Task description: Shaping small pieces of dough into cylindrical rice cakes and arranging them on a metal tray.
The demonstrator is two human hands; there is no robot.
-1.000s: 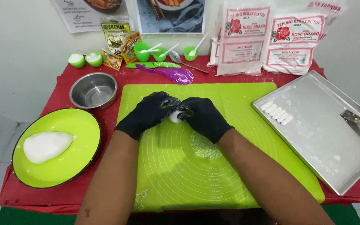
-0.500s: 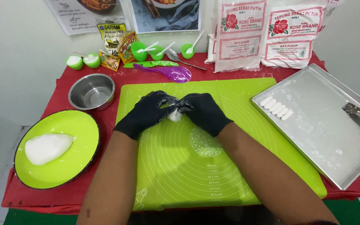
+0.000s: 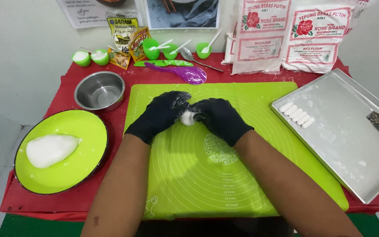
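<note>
Dough piece: small white lump of soft dough (image 3: pixel 187 117), pinched between both hands above the lime-green silicone mat (image 3: pixel 242 175).
Left hand (image 3: pixel 161 115): black-gloved, fingers curled closed on the lump's left side.
Right hand (image 3: pixel 220 118): black-gloved, fingertips closed on the lump's right side.
Left of mat: round green plate (image 3: pixel 80 166) bearing large white dough mass (image 3: pixel 50 149); steel bowl (image 3: pixel 99 90) behind.
Right of mat: rectangular metal tray (image 3: pixel 352 145) holding row of white shaped pieces (image 3: pixel 297 115).

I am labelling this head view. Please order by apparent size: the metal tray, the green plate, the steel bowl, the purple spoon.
1. metal tray
2. green plate
3. steel bowl
4. purple spoon
</note>
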